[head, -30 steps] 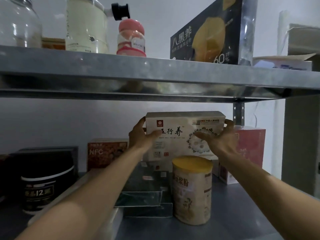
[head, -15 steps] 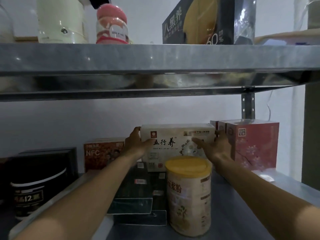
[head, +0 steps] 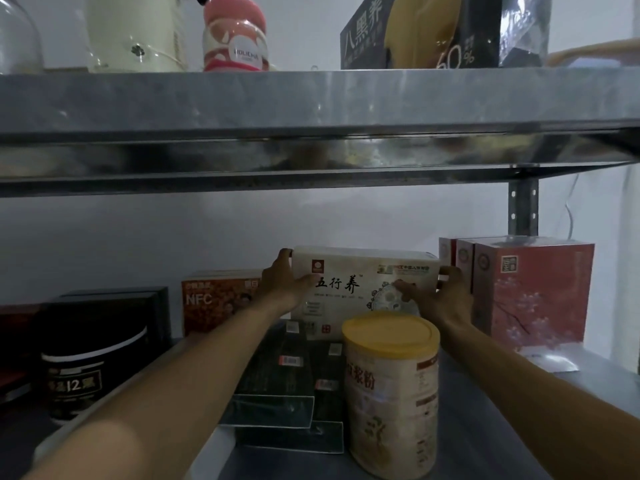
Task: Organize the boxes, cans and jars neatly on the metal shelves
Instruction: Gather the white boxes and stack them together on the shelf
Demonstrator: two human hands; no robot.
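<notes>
Both hands have pushed the white box (head: 363,289) back to the wall. Left of it stands the NFC box (head: 218,301). Left hand (head: 282,284) and right hand (head: 441,296) fingers clamp its ends. The can (head: 391,393) in front looks unsorted.

Two bare forearms are seen, entering from the lower left and lower right of the frame. No sleeves, gloves, rings or watches are worn. The left hand (head: 282,285) and right hand (head: 441,299) are uncovered, with short nails.
</notes>
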